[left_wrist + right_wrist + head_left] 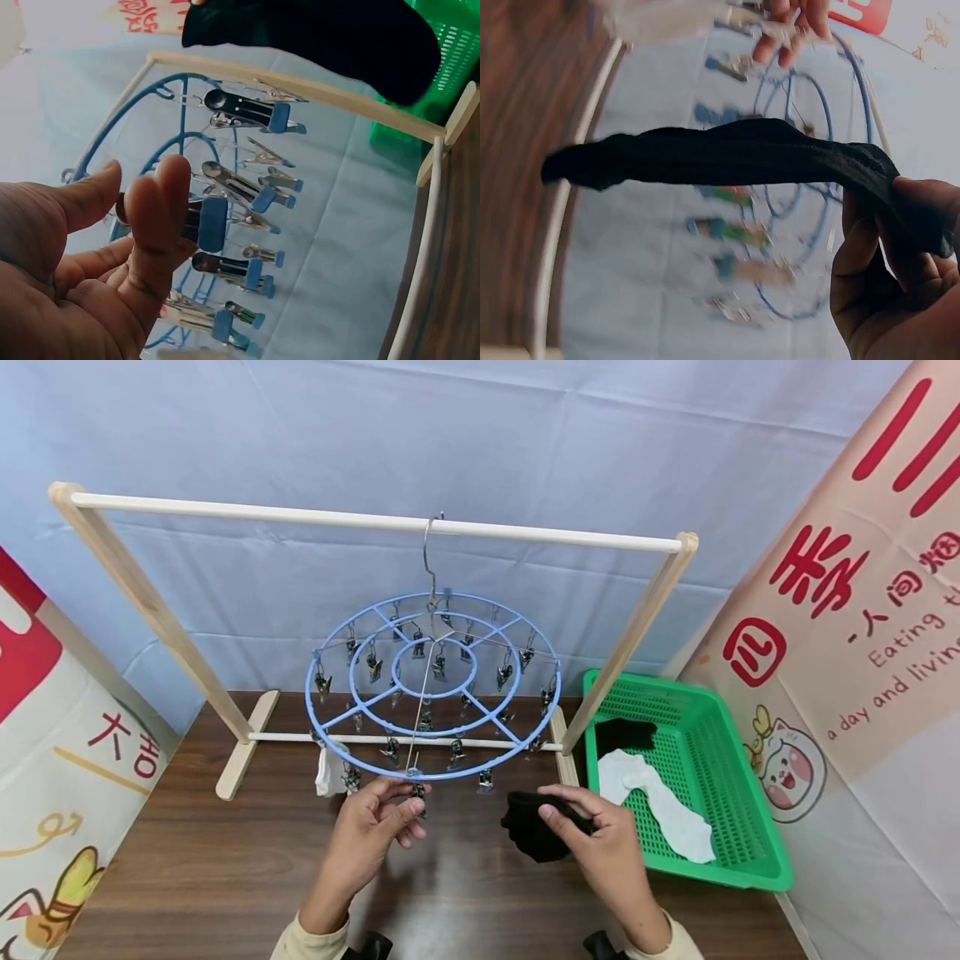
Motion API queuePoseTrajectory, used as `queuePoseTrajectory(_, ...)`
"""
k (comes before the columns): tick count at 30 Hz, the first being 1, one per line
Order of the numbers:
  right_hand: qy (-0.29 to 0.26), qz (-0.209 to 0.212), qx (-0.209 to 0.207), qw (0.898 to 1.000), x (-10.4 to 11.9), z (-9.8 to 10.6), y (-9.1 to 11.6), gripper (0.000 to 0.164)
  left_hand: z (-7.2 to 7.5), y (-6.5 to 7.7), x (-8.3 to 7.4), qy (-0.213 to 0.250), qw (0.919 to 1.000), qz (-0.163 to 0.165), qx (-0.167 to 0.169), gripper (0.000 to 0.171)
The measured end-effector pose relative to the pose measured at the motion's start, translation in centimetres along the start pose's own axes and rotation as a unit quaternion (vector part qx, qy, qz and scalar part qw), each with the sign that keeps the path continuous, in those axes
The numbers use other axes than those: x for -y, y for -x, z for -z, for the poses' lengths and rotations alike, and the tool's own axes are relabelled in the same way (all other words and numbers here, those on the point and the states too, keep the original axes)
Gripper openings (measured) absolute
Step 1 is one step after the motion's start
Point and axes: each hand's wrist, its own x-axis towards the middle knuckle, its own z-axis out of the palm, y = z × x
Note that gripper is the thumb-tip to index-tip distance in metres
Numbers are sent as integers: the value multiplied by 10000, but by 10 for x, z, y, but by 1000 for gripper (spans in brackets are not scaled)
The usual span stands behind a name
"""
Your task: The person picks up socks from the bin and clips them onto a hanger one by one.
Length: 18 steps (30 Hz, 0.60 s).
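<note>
In the head view my left hand (pixel 363 835) is at the front rim of a blue round clip hanger (pixel 352 766). Its thumb and fingers pinch a metal clip (pixel 418 792) that dangles there; the left wrist view shows this clip's blue tip (pixel 213 223) beyond the fingers. My right hand (pixel 611 839) grips a black sock (pixel 536 827) by one end, to the right of the hanger and apart from it. Seen from the right wrist, the black sock (pixel 705 157) stretches out long from between thumb and fingers. A white sock (pixel 328 772) hangs at the hanger's left side.
The hanger's hook (pixel 427 556) sits over the top bar of a wooden rack (pixel 285 513). Many other clips dangle from its rings. On the right stands a green basket (pixel 720 727) holding a white sock (pixel 667 814) and a black item (pixel 626 735). Printed cloths flank the brown table (pixel 195 860).
</note>
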Motion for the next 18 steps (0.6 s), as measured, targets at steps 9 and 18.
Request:
queuePoseTrajectory(9, -541, -536, 258, 9968, -12, -32, 5, 15, -6, 0, 4, 464, 9988, -39, -152, 23)
queuePoseTrajectory(18, -685, -468, 391, 9958, -19, -47, 6, 14, -17, -2, 2, 486, 9983, 203, -244, 19)
